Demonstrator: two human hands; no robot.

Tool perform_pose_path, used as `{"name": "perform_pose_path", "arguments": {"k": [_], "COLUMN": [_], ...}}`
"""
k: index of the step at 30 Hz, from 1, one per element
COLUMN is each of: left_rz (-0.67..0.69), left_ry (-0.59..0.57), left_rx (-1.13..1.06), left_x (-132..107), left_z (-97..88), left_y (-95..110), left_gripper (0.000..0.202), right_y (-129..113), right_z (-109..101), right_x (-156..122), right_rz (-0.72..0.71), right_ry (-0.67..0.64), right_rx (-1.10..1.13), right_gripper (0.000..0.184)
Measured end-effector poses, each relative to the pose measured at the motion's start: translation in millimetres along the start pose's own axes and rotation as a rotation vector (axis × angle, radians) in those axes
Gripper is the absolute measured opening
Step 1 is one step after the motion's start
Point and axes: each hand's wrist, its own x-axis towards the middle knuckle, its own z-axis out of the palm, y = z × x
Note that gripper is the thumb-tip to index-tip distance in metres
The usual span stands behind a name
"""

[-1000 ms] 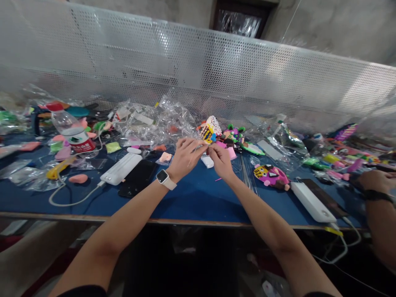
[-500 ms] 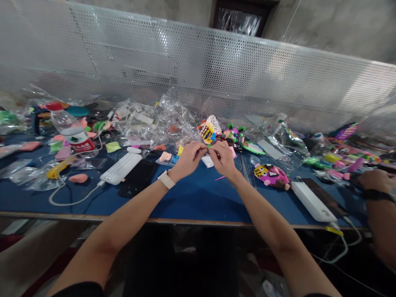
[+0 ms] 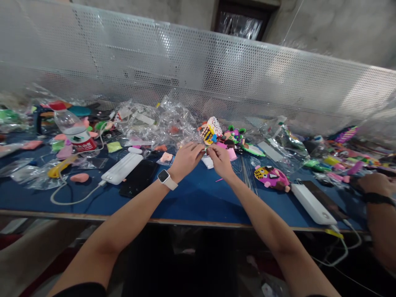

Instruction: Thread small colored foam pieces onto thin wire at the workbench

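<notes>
My left hand (image 3: 186, 158), with a white watch on the wrist, and my right hand (image 3: 220, 159) meet above the blue table (image 3: 198, 198), fingertips pinched together on a small piece too tiny to name. Just beyond them lies a pile of colourful foam figures (image 3: 216, 134), one yellow and striped, with pink pieces beside it. A pink and yellow tiger figure (image 3: 271, 176) lies to the right of my right forearm.
Crumpled clear bags (image 3: 154, 121) lie behind the hands. A white power bank (image 3: 121, 168), a black phone (image 3: 138, 177) and a plastic bottle (image 3: 75, 130) sit left; another power bank (image 3: 312, 202) sits right. Another person's hand (image 3: 375, 185) rests at the far right. A perforated metal panel (image 3: 198, 74) backs the table.
My hands stayed pinched together, dropping slightly toward the table and then shifting a little. The view tilted slightly.
</notes>
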Motion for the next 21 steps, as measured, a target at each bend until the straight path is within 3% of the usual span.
{"name": "perform_pose_path", "arguments": {"k": [7,11,18,21], "left_rz": [0.128,0.125,-0.07,-0.231], "left_ry": [-0.03,-0.043,0.074,0.009], "left_rx": [0.029,0.009,-0.322,-0.539], "left_x": [1.0,2.4,5.4,12.9], "left_z": [-14.0,-16.9,-10.3,-11.4], "left_y": [1.2,1.8,7.8,6.4], "left_gripper": [0.022,0.027,0.027,0.026], "right_y": [1.7,4.0,5.4,4.7], "right_z": [-5.9,-11.3,-14.4,-11.7], "right_x": [-0.3,-0.5,-0.9,-1.7], "right_rz": [-0.069,-0.152,-0.272,-0.256], "right_ry": [0.0,-0.006,-0.046,-0.018], "right_rx": [-0.037,-0.123,-0.21,-0.206], "right_gripper": [0.032,0.032,0.028,0.027]}}
